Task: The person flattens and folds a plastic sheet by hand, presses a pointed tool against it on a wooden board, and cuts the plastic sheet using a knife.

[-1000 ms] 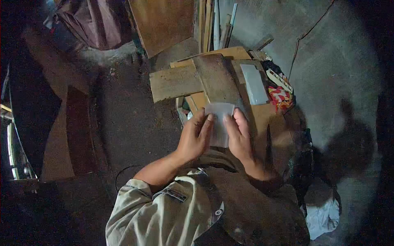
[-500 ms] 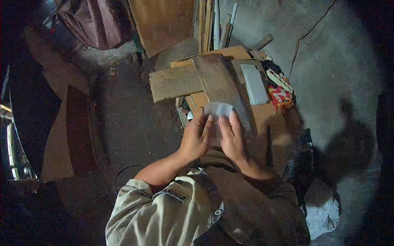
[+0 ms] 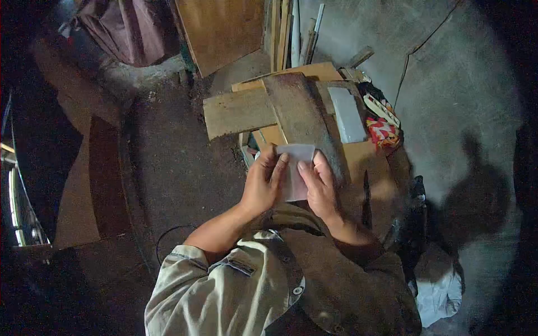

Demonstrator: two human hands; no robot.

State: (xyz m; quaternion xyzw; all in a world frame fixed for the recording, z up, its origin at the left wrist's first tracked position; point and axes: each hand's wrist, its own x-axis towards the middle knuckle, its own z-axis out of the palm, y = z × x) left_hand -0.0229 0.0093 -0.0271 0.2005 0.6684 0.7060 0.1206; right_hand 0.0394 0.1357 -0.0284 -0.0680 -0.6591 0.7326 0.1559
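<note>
Gripping thin translucent whitish rectangular sheet with left hand and right hand, holding it at near end of flat brown wooden board.

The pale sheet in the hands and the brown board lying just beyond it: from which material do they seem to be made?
The pale sheet looks like thin plastic film with a smooth, milky finish, since it appears partly see-through; thin paper remains possible. The brown board is probably wood or a wood-based panel, dull and worn, judging by its mottled surface and stiff, long edges.
</note>
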